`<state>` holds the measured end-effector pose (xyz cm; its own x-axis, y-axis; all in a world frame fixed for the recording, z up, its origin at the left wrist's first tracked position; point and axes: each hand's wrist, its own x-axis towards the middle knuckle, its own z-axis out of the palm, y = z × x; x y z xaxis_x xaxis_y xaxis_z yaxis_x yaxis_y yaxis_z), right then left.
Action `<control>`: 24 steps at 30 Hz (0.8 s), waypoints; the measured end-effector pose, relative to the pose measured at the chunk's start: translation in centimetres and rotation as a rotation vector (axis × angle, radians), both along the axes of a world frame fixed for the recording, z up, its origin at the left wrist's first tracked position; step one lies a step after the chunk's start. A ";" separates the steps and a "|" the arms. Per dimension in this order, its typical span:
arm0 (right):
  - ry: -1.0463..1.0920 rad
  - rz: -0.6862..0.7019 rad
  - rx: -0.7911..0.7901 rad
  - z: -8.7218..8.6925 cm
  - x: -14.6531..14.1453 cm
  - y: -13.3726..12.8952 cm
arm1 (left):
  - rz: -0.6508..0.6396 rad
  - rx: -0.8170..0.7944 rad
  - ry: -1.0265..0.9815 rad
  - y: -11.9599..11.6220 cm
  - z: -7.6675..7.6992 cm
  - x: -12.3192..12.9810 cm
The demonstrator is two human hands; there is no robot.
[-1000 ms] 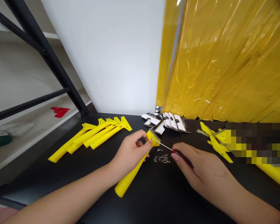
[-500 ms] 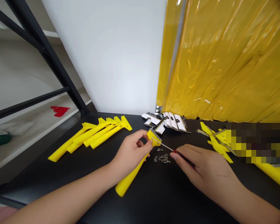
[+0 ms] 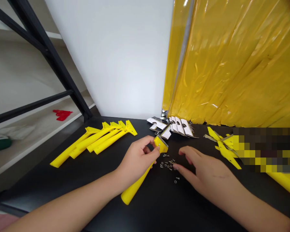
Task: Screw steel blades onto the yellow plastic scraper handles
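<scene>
My left hand is closed around the neck of a yellow scraper, just below its head. The scraper slants, handle toward me, with a grey edge along its head and a small screw in the head's face. My right hand is beside it, thumb and forefinger apart; the other fingers are partly hidden and no tool shows in it. Small screws and nuts lie scattered between the two hands, close to my right thumb.
Several yellow scraper handles lie in a row at left. White-and-black cards are at the back of the black table. More yellow parts lie at right, partly pixelated. Behind stand a white panel and yellow plastic wrapping.
The screwdriver that my right hand held against the scraper's head is out of sight. The right thumb and forefinger have parted near the screws and nuts. My left hand keeps its grip.
</scene>
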<state>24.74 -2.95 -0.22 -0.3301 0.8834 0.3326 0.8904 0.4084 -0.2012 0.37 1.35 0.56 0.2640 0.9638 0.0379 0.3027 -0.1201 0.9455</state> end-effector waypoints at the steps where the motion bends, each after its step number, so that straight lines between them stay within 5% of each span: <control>1: -0.029 -0.017 -0.047 0.4 0.7 0.1 | 0.005 -0.001 -0.005 0.1 0.0 -0.1; 7: -0.044 0.123 -0.375 2.3 4.1 0.0 | -0.007 0.000 -0.012 0.1 0.0 -0.3; 24: 0.111 0.136 -0.315 3.3 1.5 0.0 | -0.011 -0.121 -0.098 0.1 -0.2 0.0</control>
